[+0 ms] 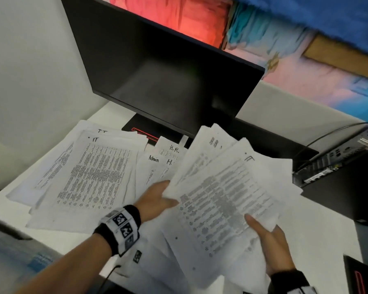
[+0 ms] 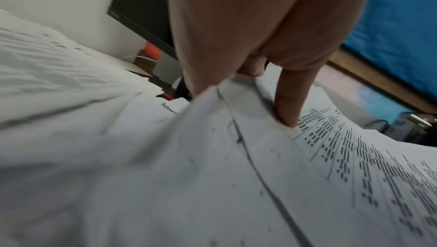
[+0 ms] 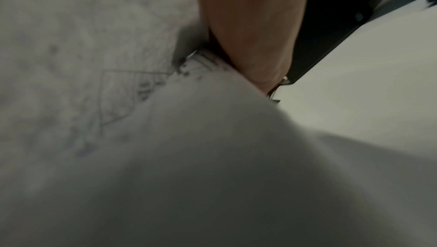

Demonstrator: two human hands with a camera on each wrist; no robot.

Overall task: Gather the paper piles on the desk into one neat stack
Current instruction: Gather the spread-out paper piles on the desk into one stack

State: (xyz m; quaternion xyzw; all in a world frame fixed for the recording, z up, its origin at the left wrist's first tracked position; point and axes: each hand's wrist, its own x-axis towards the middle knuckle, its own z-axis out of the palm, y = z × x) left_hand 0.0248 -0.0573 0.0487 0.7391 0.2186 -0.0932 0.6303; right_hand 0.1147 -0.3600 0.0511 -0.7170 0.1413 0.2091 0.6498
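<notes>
A fanned sheaf of printed sheets (image 1: 225, 194) is lifted above the white desk (image 1: 319, 225) at centre right. My left hand (image 1: 157, 200) grips its left edge, thumb on top (image 2: 287, 105) and fingers under the paper. My right hand (image 1: 272, 242) grips the sheaf's lower right edge, thumb on the printed face; the right wrist view shows paper (image 3: 212, 139) against the palm. A loose pile marked "IT" (image 1: 87, 172) lies flat at the left. Sheets marked "Admin" (image 1: 153, 164) and "H.R." (image 1: 172, 149) lie between that pile and the held sheaf.
A black monitor (image 1: 168, 77) stands just behind the papers, its base (image 1: 140, 130) partly under them. A black computer case (image 1: 344, 181) with cables sits at the right. A dark flat object (image 1: 361, 274) lies at the lower right corner.
</notes>
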